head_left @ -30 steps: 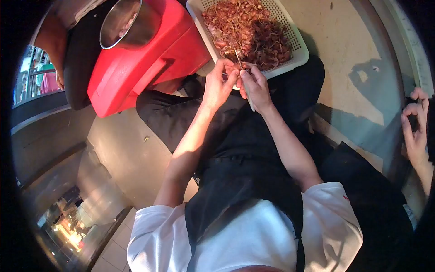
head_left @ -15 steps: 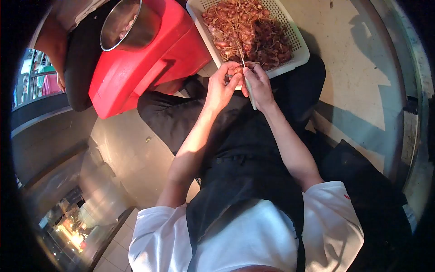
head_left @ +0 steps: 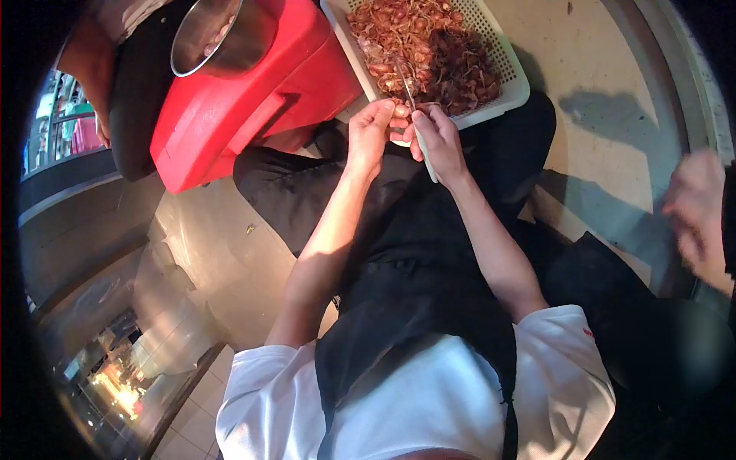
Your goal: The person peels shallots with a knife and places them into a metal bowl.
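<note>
My left hand pinches a small shallot between thumb and fingers. Close beside it, my right hand is closed around a knife with a pale handle. The knife's narrow blade points up and away from me, over the near edge of a white perforated basket. Inside that basket lies a heap of reddish-brown shallots with dry skins and roots. Both hands hover over my lap, just in front of the basket.
A metal bowl with a few peeled pieces stands on a red plastic box at left. Another person's arm and dark-clothed leg are at far left. A blurred hand of someone else shows at the right edge.
My left hand has turned and drawn slightly away from the knife, showing the shallot more plainly. Another person's hand has come into view at right.
</note>
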The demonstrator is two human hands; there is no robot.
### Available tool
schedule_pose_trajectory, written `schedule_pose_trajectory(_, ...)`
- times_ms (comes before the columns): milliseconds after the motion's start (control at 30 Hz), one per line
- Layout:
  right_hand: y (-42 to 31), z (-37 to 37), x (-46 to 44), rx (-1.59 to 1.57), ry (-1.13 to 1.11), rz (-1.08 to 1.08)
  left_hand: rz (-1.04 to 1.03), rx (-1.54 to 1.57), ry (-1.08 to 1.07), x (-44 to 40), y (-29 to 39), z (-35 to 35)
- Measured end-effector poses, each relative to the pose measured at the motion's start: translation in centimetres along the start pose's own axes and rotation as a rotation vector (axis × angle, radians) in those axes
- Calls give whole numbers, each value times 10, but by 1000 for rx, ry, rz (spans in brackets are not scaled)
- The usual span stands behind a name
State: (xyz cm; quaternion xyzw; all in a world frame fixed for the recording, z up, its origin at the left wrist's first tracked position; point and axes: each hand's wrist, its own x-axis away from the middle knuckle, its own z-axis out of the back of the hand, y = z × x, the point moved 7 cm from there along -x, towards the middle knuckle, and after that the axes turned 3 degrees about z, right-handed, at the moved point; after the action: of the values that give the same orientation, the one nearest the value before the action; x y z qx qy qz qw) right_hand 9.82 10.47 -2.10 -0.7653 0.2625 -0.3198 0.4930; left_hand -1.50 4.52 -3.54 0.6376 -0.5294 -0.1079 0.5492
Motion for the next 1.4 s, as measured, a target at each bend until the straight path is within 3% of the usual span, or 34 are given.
schedule_pose_trajectory(133,1,-1,1,28,7,-15,12,17,101,1,8,-2)
schedule_pose_trajectory(233,-2,-2,1,44,6,3,104,81,18,-3,2,-1)
schedule_pose_trajectory(433,-4,-1,1,31,23,-7,47,49,-118,8,22,-15)
schedule_pose_trajectory(700,-10,7,1,101,206,18,18,18,-73,2,15,-7)
schedule_pose_trajectory(900,-19,-4,2,223,14,89,5,123,-40,1,14,-1)
schedule_pose_trajectory(1133,-30,-9,6,477,8,137,-15,166,-66,2,15,-1)
schedule_pose_trajectory(1400,-33,-10,7,548,49,255,-81,78,-37,2,15,4)
